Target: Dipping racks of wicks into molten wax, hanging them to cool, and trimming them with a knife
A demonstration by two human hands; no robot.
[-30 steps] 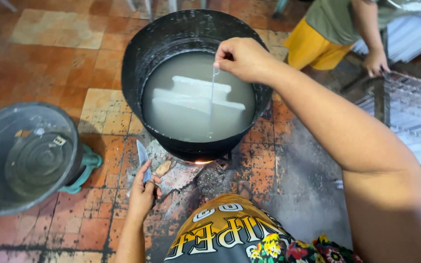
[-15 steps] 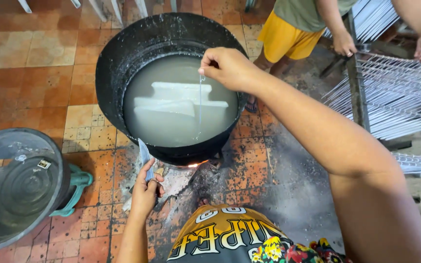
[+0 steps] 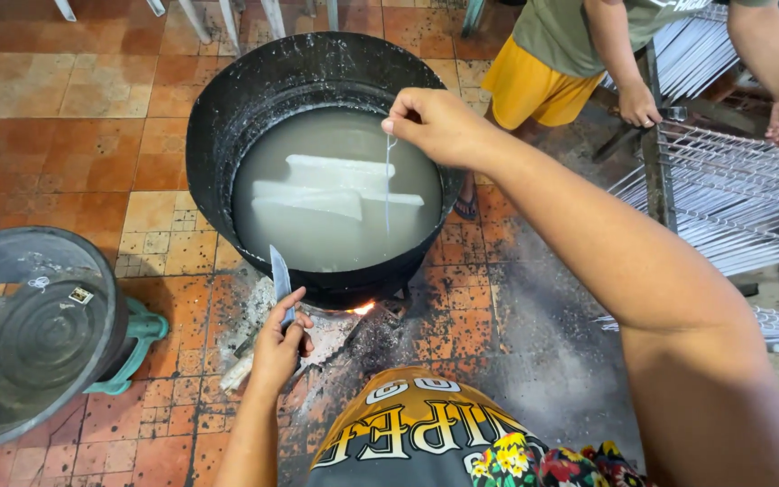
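Observation:
A big black pot (image 3: pixel 227 117) sits on the tiled floor, filled with cloudy liquid in which several pale slabs (image 3: pixel 326 185) float. A small flame (image 3: pixel 361 308) shows under its near edge. My right hand (image 3: pixel 439 124) is over the pot's right rim, pinching a thin white string (image 3: pixel 388 185) that hangs down into the liquid. My left hand (image 3: pixel 279 347) is low, in front of the pot, gripping a knife (image 3: pixel 279 280) with its blade pointing up.
A grey plastic tub (image 3: pixel 33 334) rests on a teal stool at the left. Another person in yellow shorts (image 3: pixel 534 81) stands behind the pot, hands on a wire rack (image 3: pixel 732 189) at the right. Chair legs show at the top.
My view has shifted, so the pot sits more to the centre. My right hand still holds the string over the liquid; my left hand keeps the knife.

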